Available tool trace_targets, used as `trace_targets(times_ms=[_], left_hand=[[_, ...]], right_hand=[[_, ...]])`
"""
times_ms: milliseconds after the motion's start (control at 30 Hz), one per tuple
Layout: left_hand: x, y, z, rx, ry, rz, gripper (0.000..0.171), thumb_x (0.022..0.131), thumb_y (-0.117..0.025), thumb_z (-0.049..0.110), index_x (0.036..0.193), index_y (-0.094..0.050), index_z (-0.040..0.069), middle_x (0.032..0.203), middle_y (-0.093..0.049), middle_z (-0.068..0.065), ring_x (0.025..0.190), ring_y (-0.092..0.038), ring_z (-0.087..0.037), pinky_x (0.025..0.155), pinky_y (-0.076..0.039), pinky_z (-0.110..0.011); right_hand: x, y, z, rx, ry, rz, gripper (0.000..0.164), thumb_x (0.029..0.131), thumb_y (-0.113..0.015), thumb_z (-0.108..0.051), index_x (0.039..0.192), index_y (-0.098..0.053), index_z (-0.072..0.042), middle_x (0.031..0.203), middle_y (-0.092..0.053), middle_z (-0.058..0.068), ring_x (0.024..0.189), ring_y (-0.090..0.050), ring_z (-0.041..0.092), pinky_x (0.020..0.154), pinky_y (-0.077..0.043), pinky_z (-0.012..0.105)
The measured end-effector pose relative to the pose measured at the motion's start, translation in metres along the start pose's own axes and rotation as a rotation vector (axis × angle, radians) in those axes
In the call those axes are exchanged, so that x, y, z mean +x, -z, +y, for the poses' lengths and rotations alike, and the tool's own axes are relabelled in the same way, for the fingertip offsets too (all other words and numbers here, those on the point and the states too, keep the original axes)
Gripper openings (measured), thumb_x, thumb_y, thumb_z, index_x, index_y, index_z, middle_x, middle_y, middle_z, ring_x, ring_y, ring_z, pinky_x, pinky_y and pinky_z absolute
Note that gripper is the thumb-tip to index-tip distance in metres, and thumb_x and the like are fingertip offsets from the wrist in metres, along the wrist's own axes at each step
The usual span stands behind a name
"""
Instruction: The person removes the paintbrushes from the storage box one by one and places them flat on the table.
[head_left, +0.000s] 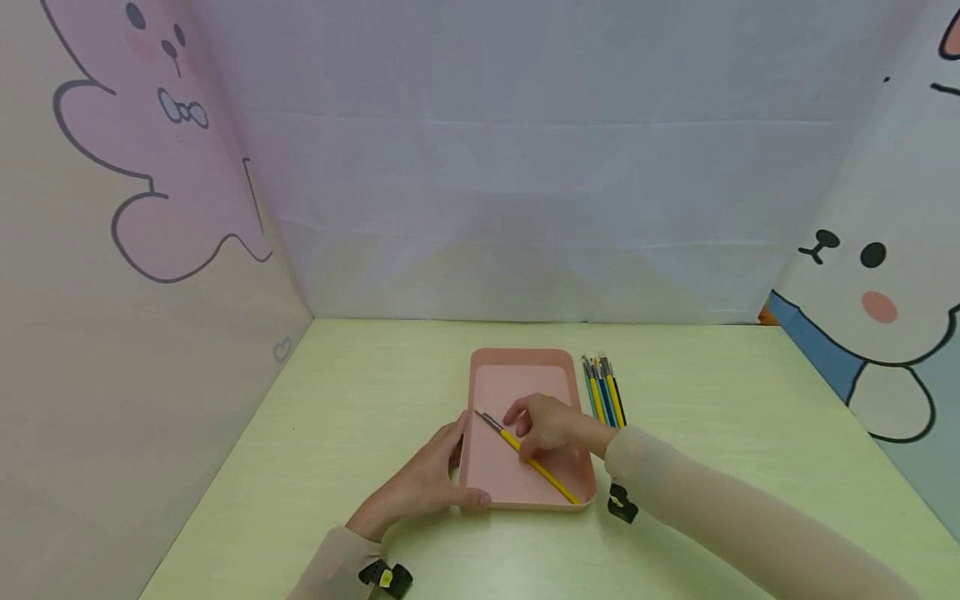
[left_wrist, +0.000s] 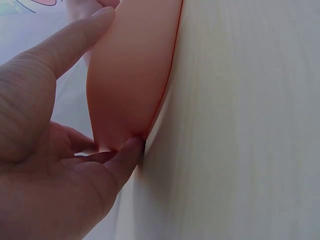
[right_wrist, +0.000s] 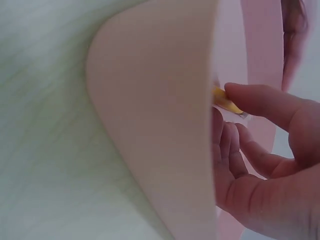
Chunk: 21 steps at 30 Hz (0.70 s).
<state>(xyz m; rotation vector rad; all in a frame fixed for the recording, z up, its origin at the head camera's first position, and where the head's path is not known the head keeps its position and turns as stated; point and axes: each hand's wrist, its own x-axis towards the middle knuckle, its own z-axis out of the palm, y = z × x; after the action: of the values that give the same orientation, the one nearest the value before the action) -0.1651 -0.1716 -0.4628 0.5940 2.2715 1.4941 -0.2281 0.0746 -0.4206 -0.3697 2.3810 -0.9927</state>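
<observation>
A shallow pink tray [head_left: 525,357] lies lengthwise on the table. My left hand [head_left: 423,479] grips its near left corner, thumb at the front rim and fingers along the left side; in the left wrist view the fingertips [left_wrist: 131,145] press at the tray's bottom edge. Inside the tray, yellow-handled paintbrushes [head_left: 551,479] lie close together on a diagonal, metal ferrules toward the far left. Over them is my right hand [head_left: 551,425], its thumb at the yellow handle and the other fingers loosely bent apart from it. The tray wall [right_wrist: 160,100] partly hides this hand in the right wrist view.
Several brushes [head_left: 604,392] with yellow, blue, green and dark handles lie side by side just right of the tray, partly behind my right wrist. A pale wall [head_left: 525,208] closes off the table's back edge, and printed side panels [head_left: 862,350] flank it.
</observation>
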Motion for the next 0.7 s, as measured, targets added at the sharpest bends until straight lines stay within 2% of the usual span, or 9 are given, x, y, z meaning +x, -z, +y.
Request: trace_targets(times_ms=[400,567,700], left_hand=[[0.000,-0.001,0.001,0.012,0.016,0.007,0.127,0.081,-0.095,0.029,0.173,-0.008,0.018,0.164,-0.032,-0.014,0.137,-0.052,-0.024,0.116,-0.046,-0.045],[0.000,-0.001,0.001,0.001,0.017,0.004,0.127,0.081,-0.095,0.030,0.173,-0.007,0.018,0.165,-0.031,-0.013,0.137,-0.052,-0.023,0.116,-0.045,-0.044],[0.001,0.000,0.000,-0.001,0.014,0.005,0.128,0.081,-0.095,0.030,0.173,-0.007,0.018,0.166,-0.030,-0.013,0.138,-0.052,-0.023,0.116,-0.045,-0.044]], right_hand=[[0.003,0.000,0.003,0.010,-0.028,0.015,0.037,0.083,-0.084,0.006,0.116,-0.071,-0.007,0.092,-0.066,0.005,0.077,-0.063,0.017,0.072,-0.058,0.026],[0.005,0.005,0.009,0.060,-0.012,-0.010,0.036,0.085,-0.082,0.004,0.119,-0.072,-0.006,0.096,-0.069,0.005,0.079,-0.066,0.017,0.074,-0.060,0.028],[0.005,0.008,0.014,0.155,-0.008,-0.034,0.042,0.084,-0.081,0.005,0.124,-0.071,-0.004,0.102,-0.069,0.007,0.084,-0.066,0.018,0.077,-0.061,0.029]])
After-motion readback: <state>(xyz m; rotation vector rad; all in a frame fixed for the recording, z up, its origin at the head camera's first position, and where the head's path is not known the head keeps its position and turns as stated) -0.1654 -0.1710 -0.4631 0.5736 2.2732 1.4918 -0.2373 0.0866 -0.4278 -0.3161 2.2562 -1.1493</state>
